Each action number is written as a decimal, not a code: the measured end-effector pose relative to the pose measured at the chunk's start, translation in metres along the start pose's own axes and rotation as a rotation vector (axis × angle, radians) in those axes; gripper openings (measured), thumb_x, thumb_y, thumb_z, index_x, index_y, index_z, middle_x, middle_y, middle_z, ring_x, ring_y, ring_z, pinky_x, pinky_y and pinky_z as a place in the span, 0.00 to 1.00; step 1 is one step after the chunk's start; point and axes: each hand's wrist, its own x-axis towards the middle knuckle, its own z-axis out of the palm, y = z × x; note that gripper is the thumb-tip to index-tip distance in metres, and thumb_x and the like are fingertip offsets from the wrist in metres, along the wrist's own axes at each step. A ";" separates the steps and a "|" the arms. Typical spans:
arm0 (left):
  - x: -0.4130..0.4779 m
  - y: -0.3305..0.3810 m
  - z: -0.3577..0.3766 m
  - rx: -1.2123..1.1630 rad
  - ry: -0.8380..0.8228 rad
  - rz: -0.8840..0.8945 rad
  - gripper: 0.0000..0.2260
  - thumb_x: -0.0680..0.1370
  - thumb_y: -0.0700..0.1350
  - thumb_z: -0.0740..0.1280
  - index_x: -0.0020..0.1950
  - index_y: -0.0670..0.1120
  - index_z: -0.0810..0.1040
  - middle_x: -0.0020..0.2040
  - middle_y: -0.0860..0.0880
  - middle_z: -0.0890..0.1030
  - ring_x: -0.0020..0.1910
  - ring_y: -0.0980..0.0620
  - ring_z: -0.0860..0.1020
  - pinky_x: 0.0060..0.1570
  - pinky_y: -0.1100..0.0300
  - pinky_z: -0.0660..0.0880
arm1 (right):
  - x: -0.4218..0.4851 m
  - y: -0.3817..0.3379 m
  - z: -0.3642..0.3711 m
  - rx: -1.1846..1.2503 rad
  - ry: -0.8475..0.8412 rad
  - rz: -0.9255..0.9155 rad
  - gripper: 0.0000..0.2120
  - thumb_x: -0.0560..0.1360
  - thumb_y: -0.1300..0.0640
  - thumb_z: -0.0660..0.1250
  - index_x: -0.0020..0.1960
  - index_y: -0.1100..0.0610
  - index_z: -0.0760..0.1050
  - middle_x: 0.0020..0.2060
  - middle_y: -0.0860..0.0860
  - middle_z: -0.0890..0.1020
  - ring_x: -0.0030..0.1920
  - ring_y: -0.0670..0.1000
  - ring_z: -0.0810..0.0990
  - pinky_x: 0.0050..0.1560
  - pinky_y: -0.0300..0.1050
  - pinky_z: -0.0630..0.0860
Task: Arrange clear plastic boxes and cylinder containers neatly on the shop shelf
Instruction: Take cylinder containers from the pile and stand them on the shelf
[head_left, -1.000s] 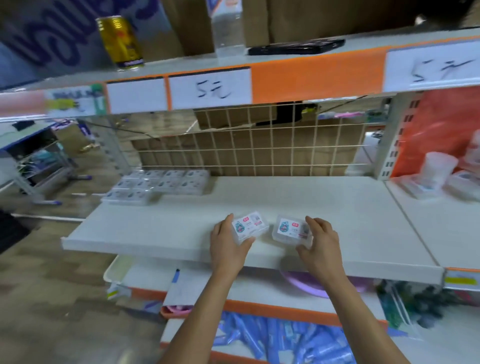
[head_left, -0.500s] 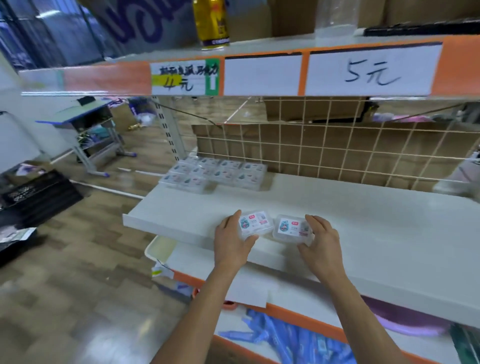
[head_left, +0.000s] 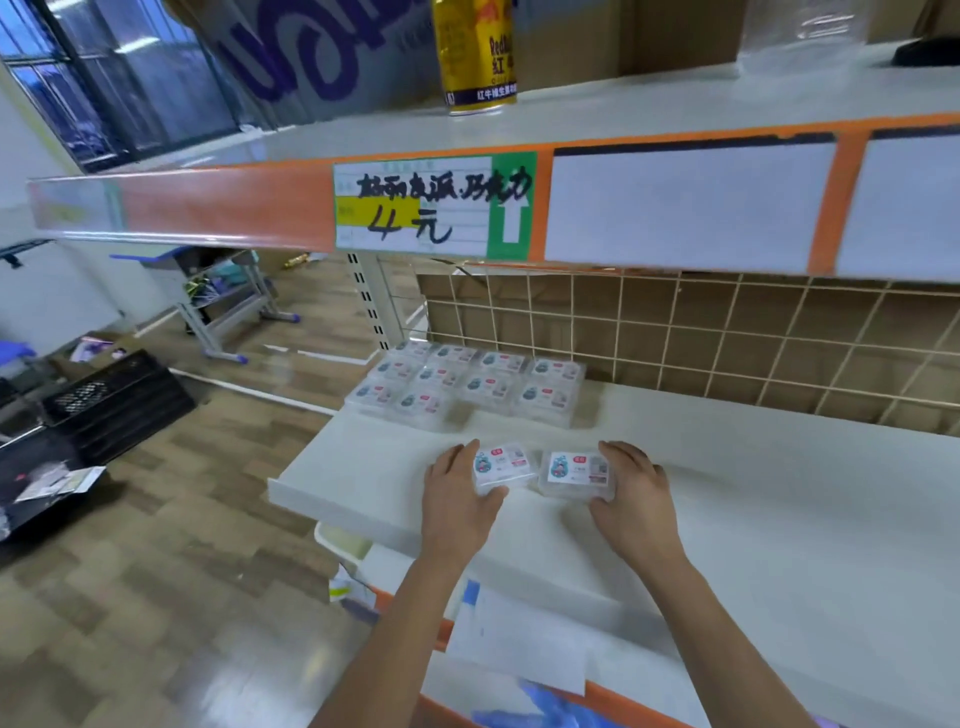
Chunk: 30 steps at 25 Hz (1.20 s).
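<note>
The left hand (head_left: 457, 493) grips a small clear plastic box with a printed label (head_left: 503, 465) by its left side. The right hand (head_left: 636, 493) holds a 2nd matching clear box (head_left: 576, 470) by its right side, and the 2 sit just beside each other near the front of the white shop shelf (head_left: 779, 493). At the shelf's back left, against the cream wire grid (head_left: 727, 332), a block of the same labelled boxes (head_left: 467, 384) lies in rows.

One view is supplied, taken from a head-worn wide-angle camera. The shelf (head_left: 779, 499) is faced from its front, at close range, looking forward and down.
</note>
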 end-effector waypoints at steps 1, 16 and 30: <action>0.006 -0.004 0.000 -0.001 0.001 0.007 0.28 0.74 0.47 0.70 0.72 0.45 0.66 0.71 0.46 0.67 0.69 0.48 0.65 0.66 0.60 0.61 | 0.004 -0.002 0.005 -0.004 -0.002 0.006 0.29 0.65 0.68 0.66 0.66 0.63 0.70 0.65 0.56 0.73 0.66 0.56 0.69 0.62 0.41 0.60; 0.081 -0.054 -0.007 0.165 0.114 0.502 0.18 0.62 0.40 0.79 0.50 0.46 0.82 0.48 0.49 0.82 0.46 0.44 0.79 0.45 0.52 0.78 | 0.027 -0.054 0.060 -0.002 0.193 0.243 0.24 0.70 0.68 0.65 0.65 0.55 0.74 0.69 0.54 0.68 0.66 0.55 0.70 0.63 0.51 0.69; 0.090 -0.065 0.000 0.064 0.155 0.466 0.16 0.62 0.38 0.77 0.48 0.46 0.81 0.48 0.48 0.81 0.51 0.43 0.79 0.52 0.51 0.76 | 0.035 -0.066 0.090 -0.097 0.439 0.240 0.24 0.63 0.70 0.71 0.55 0.53 0.80 0.54 0.58 0.78 0.51 0.62 0.78 0.48 0.54 0.76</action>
